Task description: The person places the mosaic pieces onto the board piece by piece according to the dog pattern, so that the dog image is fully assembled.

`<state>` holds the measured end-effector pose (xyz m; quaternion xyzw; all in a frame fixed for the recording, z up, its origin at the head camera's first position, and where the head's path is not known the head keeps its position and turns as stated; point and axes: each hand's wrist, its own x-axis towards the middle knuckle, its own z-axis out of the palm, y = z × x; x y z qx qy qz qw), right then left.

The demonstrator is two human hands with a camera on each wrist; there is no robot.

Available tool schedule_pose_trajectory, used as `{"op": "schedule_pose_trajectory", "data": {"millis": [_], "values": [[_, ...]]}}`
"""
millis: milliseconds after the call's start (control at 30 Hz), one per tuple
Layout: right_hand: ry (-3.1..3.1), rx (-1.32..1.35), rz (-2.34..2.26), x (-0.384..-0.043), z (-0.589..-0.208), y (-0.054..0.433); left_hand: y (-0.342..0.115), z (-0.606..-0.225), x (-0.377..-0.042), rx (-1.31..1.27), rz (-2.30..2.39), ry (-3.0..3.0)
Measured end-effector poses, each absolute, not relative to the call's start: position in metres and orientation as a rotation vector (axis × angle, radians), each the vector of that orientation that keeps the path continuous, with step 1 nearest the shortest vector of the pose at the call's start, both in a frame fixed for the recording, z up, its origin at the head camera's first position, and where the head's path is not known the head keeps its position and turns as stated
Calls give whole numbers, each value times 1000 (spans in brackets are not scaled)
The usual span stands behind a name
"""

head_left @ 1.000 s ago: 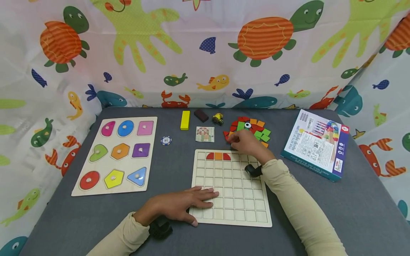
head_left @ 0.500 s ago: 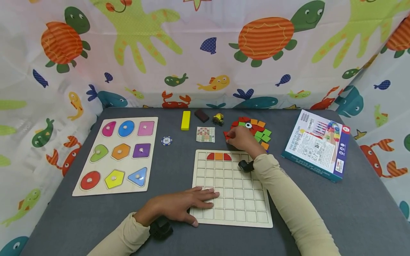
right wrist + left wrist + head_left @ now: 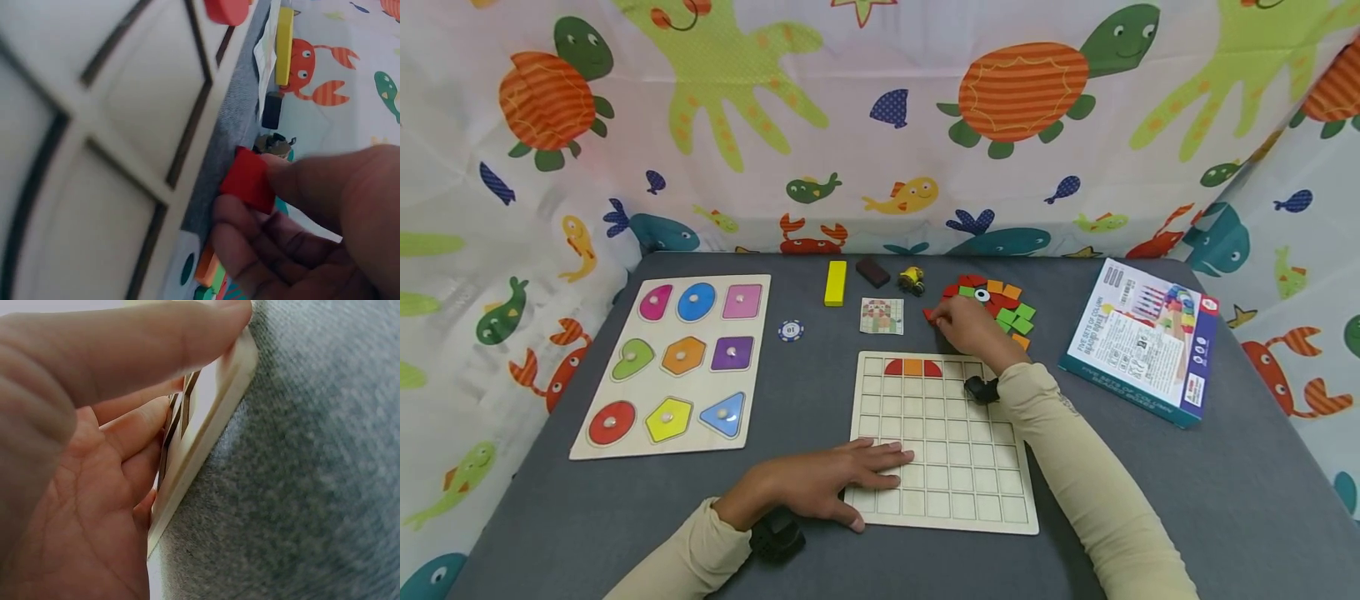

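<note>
My right hand [image 3: 973, 329] is at the near left edge of a pile of small coloured tiles [image 3: 1017, 318]. In the right wrist view its thumb and fingers pinch a red square tile [image 3: 247, 181]. My left hand [image 3: 820, 479] rests with spread fingers on the lower left of a pale wooden grid board [image 3: 940, 417]. The left wrist view shows its thumb [image 3: 144, 344] over the board's edge. Along the board's top row sit an orange square [image 3: 912, 367] and two red rounded pieces [image 3: 892, 367], one on either side.
Left of the board lies a shape puzzle [image 3: 681, 392] with knobbed pieces, with a poker chip [image 3: 790, 331] beside it. A picture card [image 3: 882, 317], yellow block [image 3: 835, 283], dark block [image 3: 872, 272] and small yellow-and-black toy [image 3: 912, 281] line the back. A box [image 3: 1138, 342] lies at right.
My right hand and forearm have shifted a little left at the tile pile, with the fingertips at the red tile on its left edge. My left hand stays in place on the board.
</note>
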<state>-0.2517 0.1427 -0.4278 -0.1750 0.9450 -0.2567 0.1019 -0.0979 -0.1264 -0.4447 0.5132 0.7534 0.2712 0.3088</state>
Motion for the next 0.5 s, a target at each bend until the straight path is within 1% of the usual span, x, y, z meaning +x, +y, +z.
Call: {"op": "schedule_pose_trajectory", "data": {"millis": [233,500], "values": [[2775,-559,-831,-249,-428,144,-126,-445,-98,1355,711,1994],[2705,-665,-924,-242,-423,136,-127,-446,-99,1367,728,1983]]}}
